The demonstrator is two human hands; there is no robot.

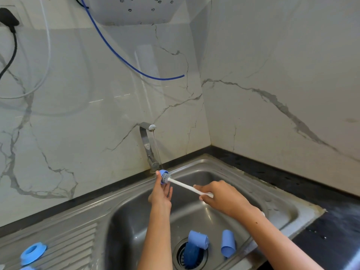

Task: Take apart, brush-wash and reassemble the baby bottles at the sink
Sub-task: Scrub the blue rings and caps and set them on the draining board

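Note:
My left hand (160, 193) holds a small blue bottle ring (163, 175) at its fingertips, just under the tap's thin stream of water. My right hand (220, 197) grips the white handle of a bottle brush (185, 185); its grey bristle head sits inside the ring. Down in the steel sink (272, 207) lie two blue bottle parts: one blue cap (197, 239) beside the drain and another blue cap (228, 243) to its right. A further blue ring (33, 253) rests on the drainboard at the lower left.
The chrome tap (148, 145) rises from the sink's back edge and runs. The drain strainer (190, 256) is in the basin's front. A blue hose (120, 55) and cables hang on the marble wall. A wet black counter (331, 236) lies to the right.

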